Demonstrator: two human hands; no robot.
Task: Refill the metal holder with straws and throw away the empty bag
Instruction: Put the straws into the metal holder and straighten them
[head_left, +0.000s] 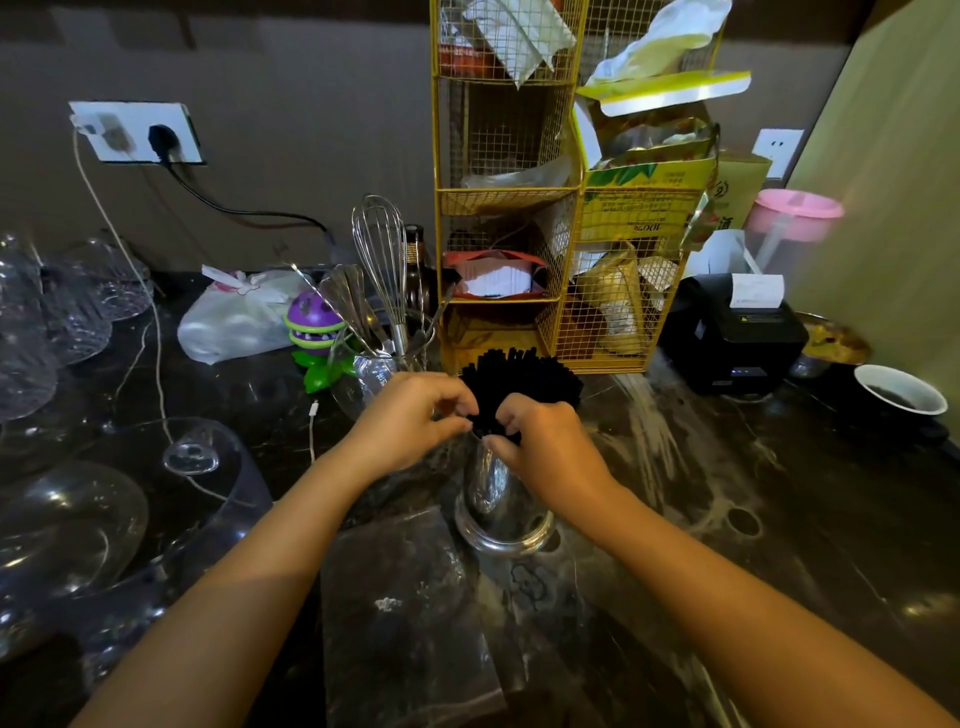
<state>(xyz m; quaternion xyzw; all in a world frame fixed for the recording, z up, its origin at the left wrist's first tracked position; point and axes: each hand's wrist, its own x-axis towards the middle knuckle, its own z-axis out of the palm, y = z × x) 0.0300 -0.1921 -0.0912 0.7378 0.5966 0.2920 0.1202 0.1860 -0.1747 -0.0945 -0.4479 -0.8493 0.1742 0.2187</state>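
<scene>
A shiny metal holder (501, 506) stands upright on the dark marble counter (779, 493), in the middle of the view. A thick bunch of black straws (522, 382) sticks out of its mouth and fans outward. My left hand (410, 415) pinches at the bunch from the left, at the holder's rim. My right hand (545, 441) grips the straws from the right, fingers curled around their lower part. A flat, clear plastic bag (405, 613) lies on the counter just in front of the holder, between my forearms.
A yellow wire rack (566, 218) full of packets stands right behind the holder. A glass jar with a whisk (382, 291) and spoons is at its left. Glassware (67, 519) crowds the left side. A black receipt printer (732, 332) and a cup (901, 397) sit at the right.
</scene>
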